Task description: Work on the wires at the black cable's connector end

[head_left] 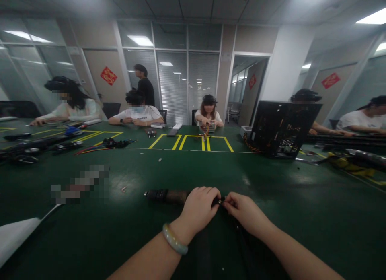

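My left hand (199,209), with a pale green bangle on the wrist, is closed over a dark cylindrical part (167,196) that lies on the green table (301,215). The part sticks out to the left of the fist. My right hand (244,211) pinches a small piece at the part's right end, right against my left fingers. What the pinch holds is too small to name. Dark cables run from under the hands toward me.
A black open computer case (282,129) stands at the right. Cable bundles (102,145) and dark tools (27,147) lie at the left. Yellow tape lines (193,142) mark the far table. A white sheet (15,235) lies near left. Several people sit around the table.
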A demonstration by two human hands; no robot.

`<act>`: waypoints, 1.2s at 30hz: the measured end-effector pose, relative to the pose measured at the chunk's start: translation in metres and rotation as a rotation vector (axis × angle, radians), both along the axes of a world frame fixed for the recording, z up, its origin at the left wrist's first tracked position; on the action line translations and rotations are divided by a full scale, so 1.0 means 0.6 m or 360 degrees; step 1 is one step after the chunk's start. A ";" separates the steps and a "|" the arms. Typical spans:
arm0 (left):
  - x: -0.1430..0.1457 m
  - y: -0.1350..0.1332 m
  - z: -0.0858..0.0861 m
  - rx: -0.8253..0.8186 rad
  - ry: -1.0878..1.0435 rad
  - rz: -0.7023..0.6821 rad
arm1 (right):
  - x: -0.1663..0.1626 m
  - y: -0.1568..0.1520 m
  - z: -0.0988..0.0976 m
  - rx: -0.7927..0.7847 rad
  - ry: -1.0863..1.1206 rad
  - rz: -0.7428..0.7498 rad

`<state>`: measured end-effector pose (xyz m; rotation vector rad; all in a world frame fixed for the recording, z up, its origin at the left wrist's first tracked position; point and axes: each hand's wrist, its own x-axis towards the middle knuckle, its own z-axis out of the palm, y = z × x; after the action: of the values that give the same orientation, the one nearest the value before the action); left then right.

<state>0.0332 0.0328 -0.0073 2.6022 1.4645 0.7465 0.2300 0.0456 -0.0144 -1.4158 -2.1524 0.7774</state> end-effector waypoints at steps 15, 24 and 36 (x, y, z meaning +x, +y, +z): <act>-0.003 -0.002 0.002 -0.0015 -0.0052 -0.0040 | -0.003 0.000 0.003 -0.0022 -0.0071 -0.0010; -0.003 -0.001 0.001 -0.0025 -0.0068 -0.0041 | -0.005 -0.003 0.008 -0.0010 -0.0059 -0.0009; -0.002 -0.003 0.003 -0.0028 -0.0033 -0.0002 | -0.003 -0.001 0.003 -0.0040 -0.0070 -0.0019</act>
<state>0.0321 0.0308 -0.0056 2.5744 1.4571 0.7551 0.2282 0.0449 -0.0124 -1.4698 -2.1725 0.7783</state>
